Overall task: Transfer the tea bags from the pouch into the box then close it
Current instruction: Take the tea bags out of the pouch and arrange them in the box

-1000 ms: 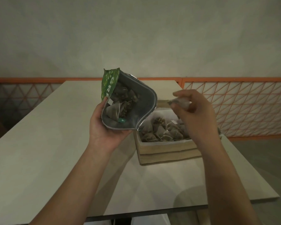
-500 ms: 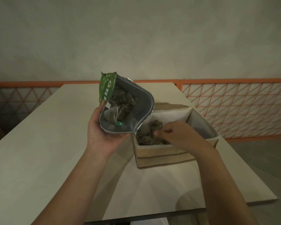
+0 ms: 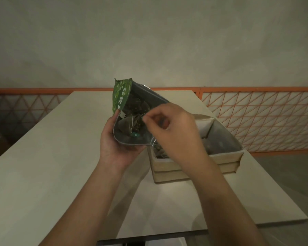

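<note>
A person's two bare hands worked at an open pouch held above a pale table beside an open box.

The table [image 3: 43, 166] was broad, matte and beige, with an orange lattice railing [image 3: 256, 110] and a rough plaster wall [image 3: 149, 41] beyond it. The box [image 3: 169, 170], cardboard-brown with a pale lining, sat on the table right of centre, its top open, dark tea bags in the box [image 3: 161, 150] partly hidden behind the right wrist. The pouch [image 3: 122, 94], green printed outside and grey foil inside, gaped toward the camera; the left hand [image 3: 114, 148] gripped it from below, fingers curled round its lower edge. The right hand [image 3: 171, 128] hovered at the pouch mouth, fingers curled together, thumb and forefinger nearly pinched over the mesh, pyramid-shaped tea bags in the pouch [image 3: 132, 121]; whether they held one could not be told.
</note>
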A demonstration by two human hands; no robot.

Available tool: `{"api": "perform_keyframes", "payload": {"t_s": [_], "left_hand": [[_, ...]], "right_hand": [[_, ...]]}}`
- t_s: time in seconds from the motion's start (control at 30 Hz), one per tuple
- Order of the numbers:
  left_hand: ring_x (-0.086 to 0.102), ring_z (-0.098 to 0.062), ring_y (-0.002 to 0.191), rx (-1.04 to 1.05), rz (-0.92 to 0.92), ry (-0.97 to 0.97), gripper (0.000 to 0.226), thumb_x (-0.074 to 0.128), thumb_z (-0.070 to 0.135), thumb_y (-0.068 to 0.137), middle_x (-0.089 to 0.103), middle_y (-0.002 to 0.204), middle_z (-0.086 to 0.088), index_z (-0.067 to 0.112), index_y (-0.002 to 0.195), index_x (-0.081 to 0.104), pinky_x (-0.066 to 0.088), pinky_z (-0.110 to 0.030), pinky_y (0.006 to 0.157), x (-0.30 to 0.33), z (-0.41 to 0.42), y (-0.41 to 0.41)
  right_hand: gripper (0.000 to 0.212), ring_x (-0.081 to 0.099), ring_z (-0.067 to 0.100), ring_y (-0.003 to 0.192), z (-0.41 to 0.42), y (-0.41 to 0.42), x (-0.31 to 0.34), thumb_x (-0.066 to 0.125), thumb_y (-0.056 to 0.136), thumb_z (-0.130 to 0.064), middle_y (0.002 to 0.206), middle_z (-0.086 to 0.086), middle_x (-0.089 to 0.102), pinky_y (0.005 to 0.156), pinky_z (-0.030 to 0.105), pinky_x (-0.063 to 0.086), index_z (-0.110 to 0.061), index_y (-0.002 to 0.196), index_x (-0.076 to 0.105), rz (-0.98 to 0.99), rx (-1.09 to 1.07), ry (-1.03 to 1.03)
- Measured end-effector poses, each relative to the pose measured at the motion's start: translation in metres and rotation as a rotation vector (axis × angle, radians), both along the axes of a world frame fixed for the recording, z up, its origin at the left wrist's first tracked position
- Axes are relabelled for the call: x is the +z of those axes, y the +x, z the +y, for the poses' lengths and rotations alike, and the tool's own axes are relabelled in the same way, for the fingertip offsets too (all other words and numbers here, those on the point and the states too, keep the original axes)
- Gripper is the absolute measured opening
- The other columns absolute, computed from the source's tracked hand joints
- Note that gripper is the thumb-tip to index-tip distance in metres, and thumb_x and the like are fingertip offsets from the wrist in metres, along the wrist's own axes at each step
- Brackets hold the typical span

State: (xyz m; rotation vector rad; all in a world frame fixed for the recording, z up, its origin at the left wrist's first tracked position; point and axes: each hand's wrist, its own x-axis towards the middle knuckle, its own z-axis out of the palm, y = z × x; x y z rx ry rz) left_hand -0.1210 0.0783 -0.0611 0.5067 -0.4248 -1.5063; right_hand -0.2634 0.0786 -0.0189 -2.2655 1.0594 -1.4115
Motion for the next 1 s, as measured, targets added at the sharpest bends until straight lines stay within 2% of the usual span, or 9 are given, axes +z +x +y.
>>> {"api": "perform_keyframes", "payload": {"t_s": [0.1,0.23,0.3,0.4,0.5,0.57,0.7,0.87,1.0], "left_hand": [[0.075,-0.024,0.088,0.033,0.012,-0.008,0.049,0.046,0.044,0.094,0.076,0.103,-0.010,0.012,0.089,0.082,0.060,-0.034,0.076,-0.002,0.001,0.001],[0.076,-0.024,0.087,0.036,0.034,-0.029,0.041,0.055,0.042,0.080,0.076,0.101,-0.008,0.013,0.088,0.083,0.060,-0.035,0.077,-0.002,0.004,0.000],[0.077,-0.024,0.085,0.027,0.049,-0.042,0.042,0.052,0.042,0.085,0.077,0.099,-0.009,0.012,0.087,0.083,0.062,-0.035,0.071,-0.001,0.003,-0.001],[0.076,-0.024,0.088,0.028,0.055,-0.039,0.046,0.049,0.043,0.092,0.077,0.102,-0.008,0.012,0.090,0.082,0.062,-0.035,0.074,-0.002,0.002,-0.001],[0.076,-0.024,0.089,0.032,0.036,-0.061,0.041,0.055,0.041,0.082,0.077,0.102,-0.008,0.012,0.089,0.083,0.060,-0.035,0.078,-0.003,0.000,-0.001],[0.076,-0.024,0.089,0.043,0.013,-0.071,0.040,0.056,0.042,0.079,0.077,0.103,-0.008,0.014,0.087,0.083,0.059,-0.035,0.080,-0.002,-0.001,-0.001],[0.074,-0.027,0.092,0.046,-0.031,-0.058,0.044,0.050,0.046,0.087,0.074,0.110,-0.009,0.017,0.091,0.082,0.059,-0.035,0.079,0.001,-0.005,-0.003],[0.070,-0.032,0.104,0.013,0.013,-0.015,0.051,0.043,0.047,0.098,0.071,0.122,-0.013,0.015,0.097,0.082,0.058,-0.038,0.082,0.001,-0.009,-0.005],[0.064,-0.035,0.119,-0.005,0.051,0.004,0.048,0.049,0.048,0.096,0.067,0.130,-0.016,0.012,0.106,0.079,0.053,-0.043,0.093,-0.001,-0.011,-0.004]], "right_hand": [[0.017,0.058,0.017,0.094,-0.008,0.026,-0.002,0.066,0.088,-0.021,0.095,-0.001,0.066,0.080,0.034,0.052,-0.018,0.102,0.075,0.177,-0.037,-0.021],[0.040,0.043,0.025,0.122,-0.017,0.048,-0.004,0.056,0.093,-0.035,0.129,0.006,0.050,0.100,0.040,0.040,-0.021,0.131,0.057,0.529,-0.134,0.062],[0.041,0.039,0.028,0.128,-0.020,0.054,-0.007,0.055,0.093,-0.037,0.135,0.007,0.045,0.106,0.043,0.034,-0.022,0.131,0.055,0.616,-0.169,0.073],[0.030,0.043,0.027,0.125,-0.022,0.055,-0.010,0.055,0.092,-0.032,0.128,0.006,0.054,0.104,0.041,0.032,-0.022,0.120,0.062,0.627,-0.163,0.049],[0.018,0.052,0.025,0.110,-0.019,0.049,-0.008,0.058,0.090,-0.027,0.111,0.005,0.062,0.093,0.037,0.041,-0.019,0.106,0.062,0.498,-0.081,0.063],[0.010,0.059,0.022,0.092,-0.016,0.040,-0.005,0.059,0.091,-0.023,0.096,0.004,0.062,0.076,0.034,0.049,-0.017,0.096,0.053,0.306,-0.015,0.107],[0.013,0.057,0.014,0.066,-0.013,0.012,0.007,0.064,0.088,-0.013,0.073,-0.004,0.057,0.058,0.029,0.045,-0.014,0.088,0.051,-0.069,-0.024,0.083],[0.020,0.057,0.006,0.072,-0.016,-0.030,0.020,0.071,0.087,-0.015,0.091,-0.006,0.065,0.062,0.014,0.045,-0.020,0.093,0.053,-0.430,-0.030,0.102],[0.030,0.062,0.010,0.077,-0.029,-0.060,0.019,0.070,0.087,-0.017,0.094,-0.005,0.066,0.063,0.022,0.047,-0.025,0.112,0.055,-0.531,-0.107,0.111]]}}
